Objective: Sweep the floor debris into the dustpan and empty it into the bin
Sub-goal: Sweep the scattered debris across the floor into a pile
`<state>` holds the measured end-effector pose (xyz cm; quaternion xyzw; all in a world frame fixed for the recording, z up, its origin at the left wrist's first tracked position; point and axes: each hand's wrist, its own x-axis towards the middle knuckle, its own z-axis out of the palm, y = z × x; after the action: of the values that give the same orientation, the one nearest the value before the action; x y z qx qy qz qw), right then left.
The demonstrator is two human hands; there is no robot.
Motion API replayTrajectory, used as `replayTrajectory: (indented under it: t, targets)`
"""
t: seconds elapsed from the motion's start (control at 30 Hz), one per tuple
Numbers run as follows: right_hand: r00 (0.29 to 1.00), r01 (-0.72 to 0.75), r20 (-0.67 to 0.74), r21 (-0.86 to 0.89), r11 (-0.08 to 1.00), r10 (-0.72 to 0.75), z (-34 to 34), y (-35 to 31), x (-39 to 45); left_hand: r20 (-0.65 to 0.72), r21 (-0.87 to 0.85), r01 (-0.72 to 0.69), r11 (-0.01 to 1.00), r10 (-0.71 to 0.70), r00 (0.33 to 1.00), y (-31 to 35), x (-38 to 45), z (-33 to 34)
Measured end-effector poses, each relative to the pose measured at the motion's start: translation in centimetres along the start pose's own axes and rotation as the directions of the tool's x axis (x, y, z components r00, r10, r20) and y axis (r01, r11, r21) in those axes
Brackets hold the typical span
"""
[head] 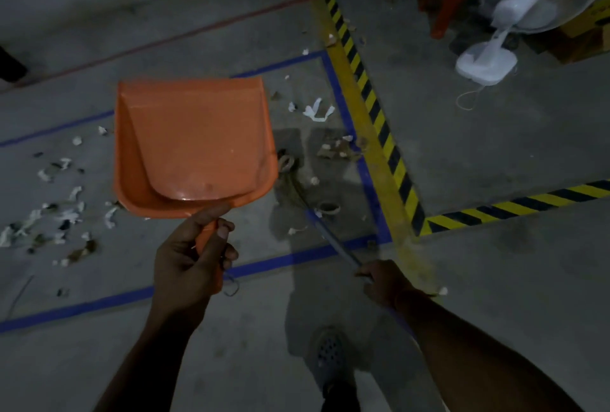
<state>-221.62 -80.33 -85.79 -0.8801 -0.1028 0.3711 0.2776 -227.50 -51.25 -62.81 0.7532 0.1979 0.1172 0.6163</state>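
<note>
My left hand (189, 263) grips the handle of an orange dustpan (194, 144), held above the floor with its inside facing me and nothing visible in it. My right hand (384, 282) grips the blue handle of a broom (330, 236); its brownish bristles rest on the floor just right of the dustpan. Scraps of white paper and dark bits (66, 206) lie scattered on the concrete to the left. More white scraps (317, 111) and brown debris (340, 149) lie to the right of the pan. No bin is in view.
Blue tape lines (297, 258) mark a rectangle on the floor. A yellow-and-black hazard strip (369, 94) runs along its right side. A white fan (515, 15) stands at the upper right, orange frames behind it. A floor drain (330, 350) lies near my foot.
</note>
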Motion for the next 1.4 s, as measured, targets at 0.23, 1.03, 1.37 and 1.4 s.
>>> replayTrajectory:
  t: [0.23,1.03,1.37,1.4]
  targets:
    - [0.993,-0.035,-0.110,0.160,0.986,0.053,2.1,-5.6,-2.1,0.010,-0.023,-0.020,1.000,0.020,1.000,0.2,4.3,-6.1]
    - [0.486,-0.532,-0.173,0.719,0.447,0.857,26.1,-3.7,-39.1,0.442,-0.167,-0.019,0.986,0.092,0.892,-1.0,-10.2,-17.3]
    - [0.648,-0.551,-0.176,0.562,0.616,0.741,31.4,-11.3,-29.0,0.479,-0.147,-0.020,0.989,0.089,0.873,-2.6,-6.6,-23.7]
    - [0.678,-0.540,-0.183,0.534,0.650,0.712,31.6,-12.7,-27.1,0.480,-0.133,-0.034,0.991,0.094,0.872,-2.9,-5.8,-24.8]
